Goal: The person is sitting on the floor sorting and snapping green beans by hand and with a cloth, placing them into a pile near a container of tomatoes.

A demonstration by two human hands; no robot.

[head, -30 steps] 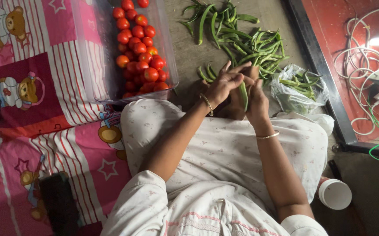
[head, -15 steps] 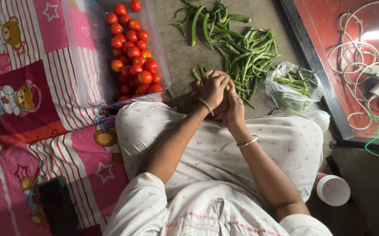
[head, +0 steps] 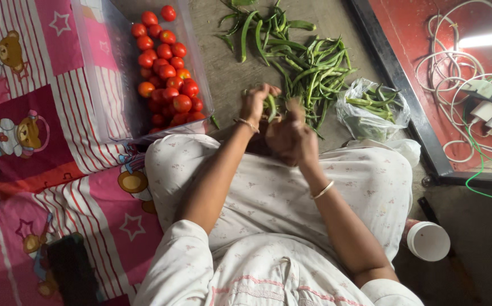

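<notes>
Hands drawn apart since a moment ago, left hand [head: 253, 103] pinching a bean [head: 271, 107], right hand [head: 289, 133] curled, grip unclear.

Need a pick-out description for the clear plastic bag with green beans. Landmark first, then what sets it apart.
Start at the dark frame that runs diagonally down the right side, edging the red surface with white cables. Just left of it, on the grey floor, lies a crumpled clear plastic bag holding a few green beans. The much bigger pile of beans to its left lies loose on the floor; only these are bagged.

Clear plastic bag [head: 370, 113] of green beans, right of loose pile.
</notes>
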